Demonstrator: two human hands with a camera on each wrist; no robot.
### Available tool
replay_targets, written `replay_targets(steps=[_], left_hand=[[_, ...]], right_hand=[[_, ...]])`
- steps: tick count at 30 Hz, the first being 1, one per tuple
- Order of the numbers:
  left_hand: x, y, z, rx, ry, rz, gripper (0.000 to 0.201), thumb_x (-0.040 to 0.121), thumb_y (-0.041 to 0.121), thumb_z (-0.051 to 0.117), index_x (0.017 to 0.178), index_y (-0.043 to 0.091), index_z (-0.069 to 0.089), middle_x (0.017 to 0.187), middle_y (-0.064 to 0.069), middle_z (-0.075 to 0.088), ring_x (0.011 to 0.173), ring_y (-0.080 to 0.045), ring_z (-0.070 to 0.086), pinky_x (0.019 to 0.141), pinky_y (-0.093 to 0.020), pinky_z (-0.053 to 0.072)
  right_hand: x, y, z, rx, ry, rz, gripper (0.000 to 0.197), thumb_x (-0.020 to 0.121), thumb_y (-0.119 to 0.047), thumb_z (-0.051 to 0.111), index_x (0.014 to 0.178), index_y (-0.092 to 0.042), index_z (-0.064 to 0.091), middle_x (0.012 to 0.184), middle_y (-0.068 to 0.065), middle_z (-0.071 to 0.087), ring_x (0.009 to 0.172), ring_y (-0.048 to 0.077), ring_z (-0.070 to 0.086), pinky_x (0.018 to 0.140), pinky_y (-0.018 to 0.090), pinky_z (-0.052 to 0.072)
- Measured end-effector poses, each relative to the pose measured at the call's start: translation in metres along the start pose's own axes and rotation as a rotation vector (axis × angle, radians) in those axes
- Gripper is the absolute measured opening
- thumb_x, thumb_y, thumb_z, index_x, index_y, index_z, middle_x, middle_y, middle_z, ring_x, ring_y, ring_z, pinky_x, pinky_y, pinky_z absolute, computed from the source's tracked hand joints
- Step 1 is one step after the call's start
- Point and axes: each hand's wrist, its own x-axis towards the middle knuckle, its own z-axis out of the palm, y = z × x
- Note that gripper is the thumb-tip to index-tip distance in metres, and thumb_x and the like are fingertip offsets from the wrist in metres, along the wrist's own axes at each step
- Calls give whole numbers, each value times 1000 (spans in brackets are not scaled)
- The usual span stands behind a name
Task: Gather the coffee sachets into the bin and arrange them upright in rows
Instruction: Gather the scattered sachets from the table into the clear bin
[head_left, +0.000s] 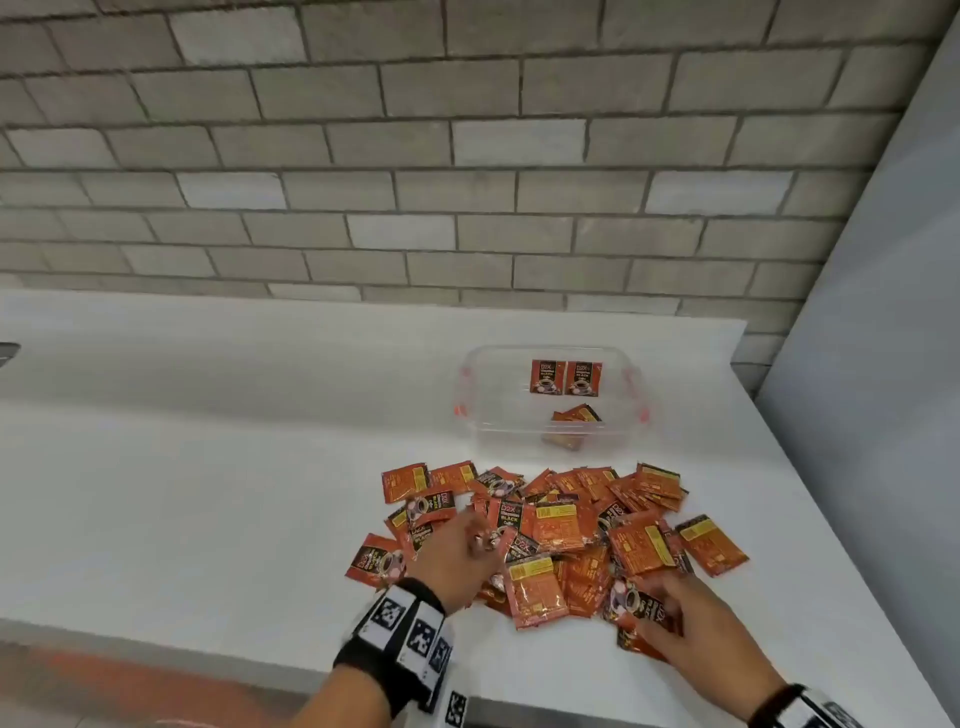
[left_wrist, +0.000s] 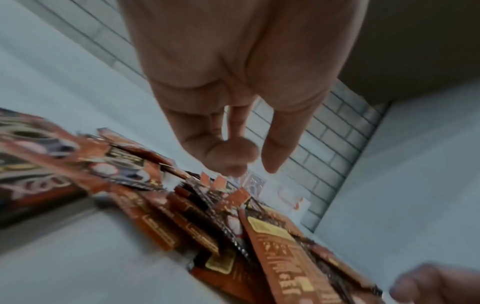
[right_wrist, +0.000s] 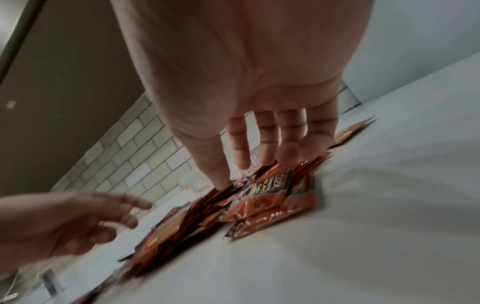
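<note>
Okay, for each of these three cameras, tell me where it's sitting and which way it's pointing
Head: on the person's head, looking forward and down at the white counter, sachet pile and clear bin; both forearms, left hand, right hand show.
Left wrist: along the left palm toward the pile, bin and brick wall; fingers hang loosely, right hand's fingertips at the corner.
Right wrist: along the right palm; fingertips touch sachets, left hand alongside.
Shared: both wrist views catch the pile, bin and wall.

Motion blur smears the left hand (head_left: 457, 551) fingertips, and the bin (head_left: 631, 415) wall veils its lowest sachets (head_left: 563, 439).
</note>
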Motion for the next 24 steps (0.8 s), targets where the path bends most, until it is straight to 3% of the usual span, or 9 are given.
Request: replay_targets(steps=[3, 5, 8, 13, 19, 22, 24], left_hand=[[21, 6, 7, 162, 18, 15, 47, 86, 22, 67, 129, 15, 47, 116, -4, 60, 94, -16, 60, 77, -24, 54], [33, 8, 10, 210, 20, 10, 48, 85, 25, 67, 128, 16, 48, 119, -4, 58, 96, -15, 59, 84, -26, 53], [45, 4, 13, 298, 36, 7, 41, 86, 30, 66, 122, 16, 51, 112, -2, 55, 87, -12, 54, 78, -23, 49], [59, -4, 12, 291, -14, 56, 31, 87, 25, 65, 114, 18, 51, 103, 1, 56, 77, -8, 52, 67, -17, 42], [81, -5, -1, 261, -76, 114, 8, 91, 20, 60, 88, 22, 53, 82, 9, 58, 73, -5, 56, 75, -22, 50], [92, -6, -10, 216, -95, 157, 16, 89, 17, 61, 78, 24, 51, 78, 7, 57, 69, -5, 54, 68, -20, 47], [96, -6, -16, 184, -120, 197, 20, 89, 15, 61, 75, 23, 50, 76, 6, 55, 66, -3, 51, 59, -14, 40]], right_hand=[[5, -5, 0, -90, 40, 45, 23, 84, -37, 67, 97, -33, 48, 104, -12, 47, 88, 1, 51, 71, 16, 41], [7, -7, -1, -77, 66, 62, 23, 83, -36, 68, 91, -30, 47, 101, -10, 48, 86, 2, 51, 73, 16, 42], [11, -7, 2, -106, 55, 96, 26, 81, -33, 70, 94, -26, 48, 102, -8, 47, 89, 7, 53, 75, 21, 43], [19, -17, 16, -122, 72, 137, 39, 81, -29, 71, 114, -23, 52, 112, -6, 45, 100, 13, 51, 86, 24, 45], [24, -29, 18, -100, 106, 173, 38, 80, -18, 74, 113, -21, 55, 107, -9, 43, 95, 7, 48, 73, 7, 35], [26, -30, 14, -64, 137, 227, 38, 79, -16, 75, 108, -27, 53, 110, -6, 46, 92, 7, 49, 68, 3, 36], [27, -28, 10, -57, 173, 250, 37, 77, -15, 76, 106, -27, 56, 109, -4, 50, 90, 9, 52, 70, 7, 36]])
